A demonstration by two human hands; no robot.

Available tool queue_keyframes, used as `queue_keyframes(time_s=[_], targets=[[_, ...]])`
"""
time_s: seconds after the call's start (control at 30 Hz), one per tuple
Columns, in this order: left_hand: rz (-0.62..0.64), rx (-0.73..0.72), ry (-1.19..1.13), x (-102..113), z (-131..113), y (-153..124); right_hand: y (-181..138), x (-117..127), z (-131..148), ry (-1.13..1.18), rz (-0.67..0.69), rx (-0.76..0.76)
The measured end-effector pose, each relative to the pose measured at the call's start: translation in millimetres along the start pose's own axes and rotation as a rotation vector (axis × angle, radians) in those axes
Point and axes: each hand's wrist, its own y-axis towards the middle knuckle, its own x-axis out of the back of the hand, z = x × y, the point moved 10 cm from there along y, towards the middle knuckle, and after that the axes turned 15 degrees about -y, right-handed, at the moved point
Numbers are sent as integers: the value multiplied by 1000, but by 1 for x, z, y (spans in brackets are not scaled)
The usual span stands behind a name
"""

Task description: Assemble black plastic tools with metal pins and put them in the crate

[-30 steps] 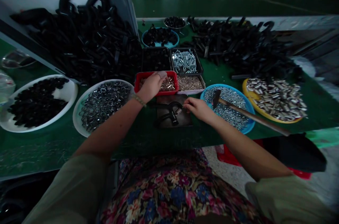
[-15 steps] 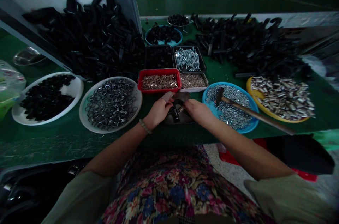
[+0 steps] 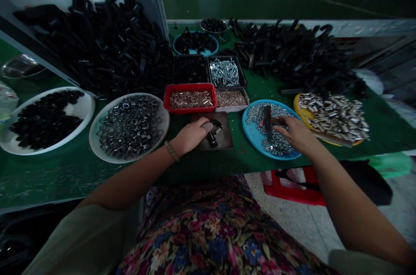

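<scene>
On a dark metal plate (image 3: 225, 140) lies a curved black part (image 3: 212, 138) with a small shiny metal piece at its right. My left hand (image 3: 194, 134) is closed on the curved part from the left, its fingertips partly hidden. Over the blue tray (image 3: 249, 133) of small silver parts, my right hand (image 3: 294, 133) is wrapped round the wooden handle of a hammer (image 3: 267, 121). The hammer's dark head hangs over the tray, and its handle runs rightward under the hand.
A red bin (image 3: 167, 101) of copper-coloured rivets stands behind the plate, beside a bin of screws (image 3: 225, 72). At left are a tray of metal rings (image 3: 130, 127) and a white tray of black parts (image 3: 86, 112). A yellow tray (image 3: 297, 104) holds metal sleeves. Black parts (image 3: 289, 56) are heaped behind.
My right hand has left the curved black part, moved right and taken hold of the hammer on the blue tray. My left hand stays at the part. The view has shifted slightly.
</scene>
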Motion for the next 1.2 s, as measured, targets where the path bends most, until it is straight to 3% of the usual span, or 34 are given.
queue_keyframes(time_s=[0.1,0.2,0.3,0.37,0.47,0.53,0.7,0.8,0.93,1.03,1.2], targets=[[-54,-67,63,2,-1,-12,-1,-12,-30,-117,34,-67],[-68,-45,98,3,2,-22,-3,-14,-31,-276,95,-34],[-40,-3,124,-1,8,-25,-10,10,7,-290,80,-20],[-26,5,121,-3,11,-25,-18,28,45,-156,82,-43],[-20,23,113,-4,14,-24,-28,43,111,58,122,39],[-14,26,107,-4,15,-24,-32,48,136,113,110,69],[-24,12,81,-2,12,-24,-31,44,149,112,173,62],[-56,38,7,1,17,-23,-27,58,161,160,111,61],[-138,96,-122,8,25,-23,-24,60,187,169,151,169],[-128,59,-84,5,18,-26,-26,51,160,119,147,84],[-7,31,25,-9,-1,-34,-55,28,49,-151,-2,-259]])
